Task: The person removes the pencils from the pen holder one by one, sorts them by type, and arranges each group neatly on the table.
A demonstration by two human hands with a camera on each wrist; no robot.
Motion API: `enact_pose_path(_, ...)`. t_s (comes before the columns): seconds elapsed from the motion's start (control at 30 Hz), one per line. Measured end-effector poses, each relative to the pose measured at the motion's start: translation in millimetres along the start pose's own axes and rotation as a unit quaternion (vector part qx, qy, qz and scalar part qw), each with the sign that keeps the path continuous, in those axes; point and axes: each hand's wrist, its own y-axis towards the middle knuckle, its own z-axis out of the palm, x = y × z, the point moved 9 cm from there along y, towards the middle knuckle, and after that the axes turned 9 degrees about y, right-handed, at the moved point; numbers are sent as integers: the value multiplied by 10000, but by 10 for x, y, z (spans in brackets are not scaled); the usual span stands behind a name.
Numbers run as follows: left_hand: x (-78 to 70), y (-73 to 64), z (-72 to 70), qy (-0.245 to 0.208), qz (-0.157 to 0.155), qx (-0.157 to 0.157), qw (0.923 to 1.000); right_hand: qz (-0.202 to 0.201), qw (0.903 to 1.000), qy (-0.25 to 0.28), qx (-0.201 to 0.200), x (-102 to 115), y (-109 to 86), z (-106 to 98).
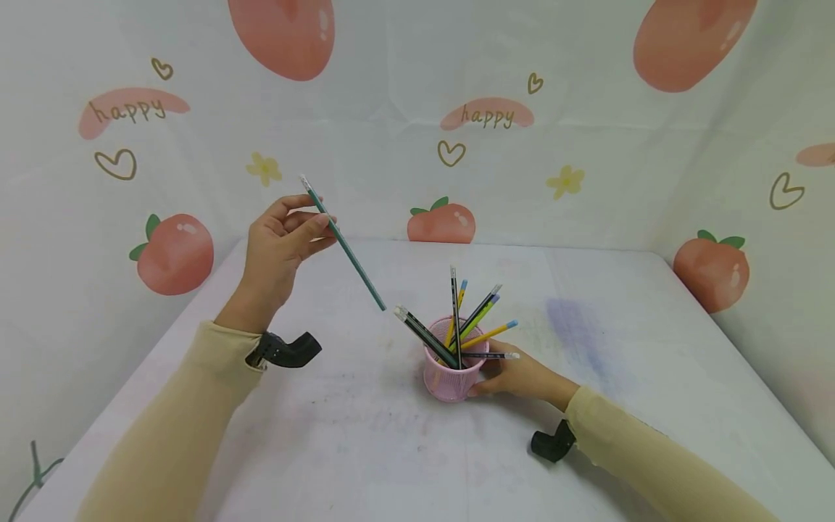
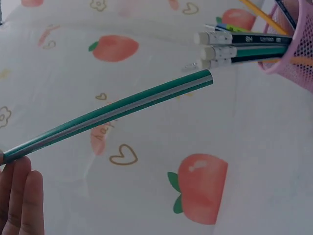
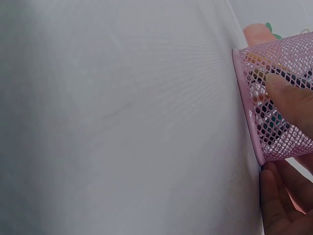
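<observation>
A green pencil (image 1: 354,259) with a pale eraser end is pinched between thumb and fingers of my left hand (image 1: 280,243), raised over the left part of the table. It slants down to the right, its lower end short of the pencils in the cup. My right hand (image 1: 515,373) grips a pink mesh pen cup (image 1: 449,384) from its right side, thumb on the mesh in the right wrist view. The cup stands on the table. Several pencils lean in it: dark ones (image 1: 424,333), yellow ones (image 1: 492,333) and a lime-green one (image 1: 479,317). Their lower ends show through the mesh.
The white table (image 1: 326,449) carries a bluish smudge (image 1: 577,337) right of the cup. A white curtain (image 1: 385,145) printed with fruit and hearts hangs behind. Black wrist cameras (image 1: 287,350) sit on both wrists. A thin green cord (image 1: 35,471) shows at the lower left.
</observation>
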Motion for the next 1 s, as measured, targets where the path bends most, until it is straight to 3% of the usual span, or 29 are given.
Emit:
enact_pose_path(0.17,240,29,-40,418,-653,131,9969,38,10000,11,-3,-7,2,-3)
enact_pose_path(0.33,518,2,-33,874,-1212,323,9882,29,10000,80,25,-3,4,2)
enact_pose_path(0.63,1038,-113,23,1954,-2010,723,9572,13,9997,234,42,1,4,9)
enact_pose_path(1.0,1468,-243,92,2177,-2617,775,9371,58,9997,220,28,1,-6,7)
